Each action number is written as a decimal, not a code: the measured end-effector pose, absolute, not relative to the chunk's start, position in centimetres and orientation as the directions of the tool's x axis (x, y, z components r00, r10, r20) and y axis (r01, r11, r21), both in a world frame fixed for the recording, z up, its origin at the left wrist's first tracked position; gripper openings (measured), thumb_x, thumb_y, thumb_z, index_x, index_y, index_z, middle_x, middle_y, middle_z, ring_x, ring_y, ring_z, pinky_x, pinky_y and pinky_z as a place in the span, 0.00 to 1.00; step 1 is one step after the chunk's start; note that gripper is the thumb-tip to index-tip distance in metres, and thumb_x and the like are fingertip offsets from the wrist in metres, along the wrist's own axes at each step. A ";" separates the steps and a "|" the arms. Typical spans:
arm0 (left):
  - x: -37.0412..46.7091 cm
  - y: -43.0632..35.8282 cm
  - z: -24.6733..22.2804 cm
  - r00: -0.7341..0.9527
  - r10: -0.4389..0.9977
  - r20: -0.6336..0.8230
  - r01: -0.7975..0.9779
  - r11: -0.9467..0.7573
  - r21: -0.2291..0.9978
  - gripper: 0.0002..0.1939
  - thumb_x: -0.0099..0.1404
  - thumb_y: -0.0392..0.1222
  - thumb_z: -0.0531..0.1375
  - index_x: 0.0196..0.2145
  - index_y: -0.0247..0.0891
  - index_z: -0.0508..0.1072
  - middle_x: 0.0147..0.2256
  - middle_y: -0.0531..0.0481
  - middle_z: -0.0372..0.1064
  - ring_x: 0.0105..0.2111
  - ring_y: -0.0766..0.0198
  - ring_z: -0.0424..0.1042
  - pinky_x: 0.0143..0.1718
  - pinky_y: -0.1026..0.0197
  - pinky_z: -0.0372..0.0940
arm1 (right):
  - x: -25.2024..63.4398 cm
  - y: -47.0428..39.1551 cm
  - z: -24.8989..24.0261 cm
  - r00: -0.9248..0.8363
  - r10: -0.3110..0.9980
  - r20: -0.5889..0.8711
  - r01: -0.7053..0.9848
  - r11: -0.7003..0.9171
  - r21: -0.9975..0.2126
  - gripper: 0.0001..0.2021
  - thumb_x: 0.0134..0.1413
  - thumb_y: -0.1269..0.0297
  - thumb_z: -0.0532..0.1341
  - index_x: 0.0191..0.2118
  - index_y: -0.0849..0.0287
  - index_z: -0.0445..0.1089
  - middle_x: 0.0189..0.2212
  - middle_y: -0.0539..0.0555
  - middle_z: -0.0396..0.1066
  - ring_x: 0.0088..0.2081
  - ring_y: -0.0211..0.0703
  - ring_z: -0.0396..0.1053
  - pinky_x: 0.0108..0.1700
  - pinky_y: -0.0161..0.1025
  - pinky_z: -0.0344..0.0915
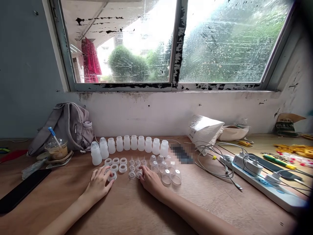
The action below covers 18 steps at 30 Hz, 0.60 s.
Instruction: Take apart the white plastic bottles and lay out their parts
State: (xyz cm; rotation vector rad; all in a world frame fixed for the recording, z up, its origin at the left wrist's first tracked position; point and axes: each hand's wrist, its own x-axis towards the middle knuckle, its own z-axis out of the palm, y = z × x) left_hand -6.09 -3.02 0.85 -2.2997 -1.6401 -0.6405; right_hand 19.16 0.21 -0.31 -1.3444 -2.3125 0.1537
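My left forearm [65, 213] and right forearm [193, 210] lie nearest, angled inward over the table [122, 212]. At the far left is a phone [24, 189], then a clear packet [34, 168] and a cup [56, 150] with a straw [53, 135], in front of a backpack [68, 125]. Next, ten white bottles [126, 143] stand in a row; the two leftmost have domed tops. In front of the row's left part sit the rings [123, 170]. My left hand [97, 183] is there, half open, fingers bent, thumb set apart; thumb and forefinger are at either side of the nearest ring [112, 178], and I can't tell whether they have hold of it. Just right of the rings are the clear teats [132, 168], in short rows. My right hand [151, 179] has its fingers loosely curled, tips over the teats at the right edge; the view doesn't show how far they are open or whether they grip one. Beside that wrist stand clear caps [166, 177], mouths down. A blurred patch [182, 153] follows, then a white bag [205, 130], a pouch [234, 133], looped cables [215, 174], a power strip [278, 195] with plugs in it, a screwdriver [278, 161] and yellow parts [295, 150]
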 end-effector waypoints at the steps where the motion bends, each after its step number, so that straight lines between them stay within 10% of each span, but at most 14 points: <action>1: -6.1 -3.0 0.9 0.268 0.833 0.485 0.940 -0.337 0.058 0.07 0.56 0.45 0.53 0.31 0.42 0.67 0.46 0.47 0.62 0.46 0.54 0.60 0.44 0.52 0.55 | 19.1 0.2 -0.3 -0.412 0.851 0.326 0.802 0.508 -0.312 0.14 0.54 0.68 0.48 0.47 0.60 0.56 0.43 0.58 0.64 0.40 0.44 0.67 0.36 0.35 0.58; 12: -5.7 -2.3 2.4 0.267 0.833 0.485 0.938 -0.341 0.070 0.12 0.58 0.46 0.51 0.38 0.42 0.65 0.45 0.47 0.63 0.45 0.56 0.62 0.43 0.56 0.56 | 19.3 -0.4 -0.2 -0.385 0.854 0.351 0.790 0.502 -0.354 0.17 0.54 0.66 0.48 0.50 0.60 0.53 0.41 0.56 0.66 0.36 0.42 0.67 0.34 0.34 0.58; 18: -3.8 3.9 6.7 0.001 0.953 0.302 0.990 -0.043 0.135 0.22 0.60 0.46 0.48 0.52 0.38 0.54 0.36 0.43 0.69 0.37 0.52 0.68 0.33 0.57 0.60 | 20.0 -1.0 -0.4 -0.402 0.829 0.389 0.768 0.536 -0.350 0.18 0.53 0.68 0.48 0.51 0.62 0.52 0.40 0.57 0.65 0.36 0.41 0.66 0.35 0.34 0.58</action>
